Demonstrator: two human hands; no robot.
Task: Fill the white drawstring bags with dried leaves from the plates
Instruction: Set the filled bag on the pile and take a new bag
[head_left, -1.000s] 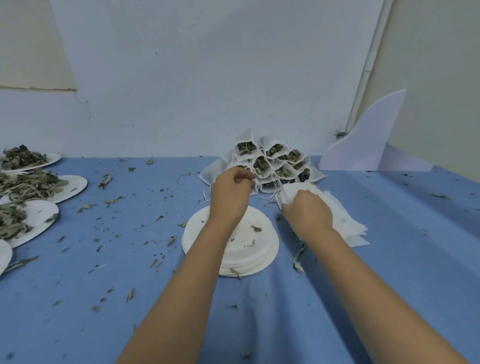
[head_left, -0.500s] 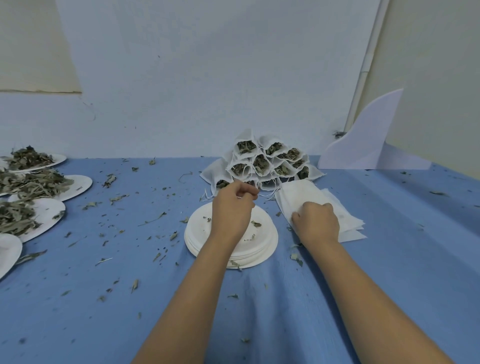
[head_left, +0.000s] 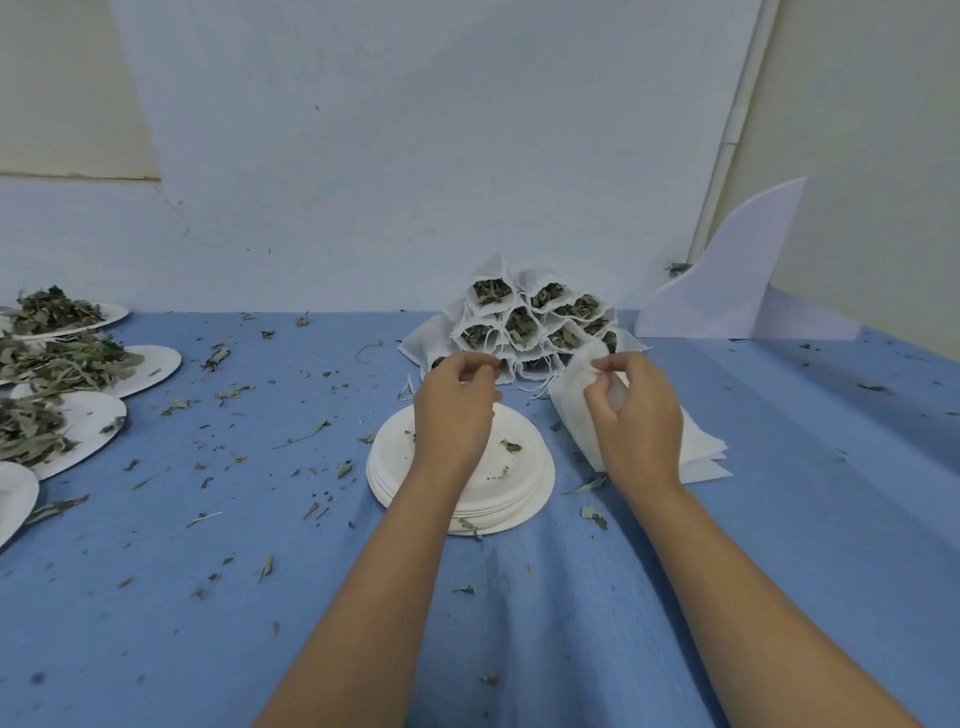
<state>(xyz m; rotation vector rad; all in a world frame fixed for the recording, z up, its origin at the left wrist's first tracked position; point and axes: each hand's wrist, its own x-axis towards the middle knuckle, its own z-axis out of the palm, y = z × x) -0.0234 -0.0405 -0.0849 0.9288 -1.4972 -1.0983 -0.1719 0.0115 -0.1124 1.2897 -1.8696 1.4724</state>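
Bag (head_left: 571, 405) pinched at its far end by right hand (head_left: 636, 415), long axis near-far, just right of left hand (head_left: 457, 410) (fingers curled, grip unclear); leaf plates (head_left: 161, 364) well left, left hand nearer.

Reads as an improvised herb-packing workroom for small-batch handwork. Evidence noted: bare pale painted wall (head_left: 415, 156) with a white pipe (head_left: 727, 156) up the corner; worktop (head_left: 779, 545) draped in wrinkled blue cloth, littered with dried leaf crumbs (head_left: 215, 357). At left, round white paper plates (head_left: 158, 364) heaped with grey-green dried leaves (head_left: 62, 358). At centre, a stack of nearly bare white paper plates (head_left: 535, 488). Behind it, a pyramid of filled white drawstring bags (head_left: 519, 325), just beside flat unfilled white bags (head_left: 696, 452).
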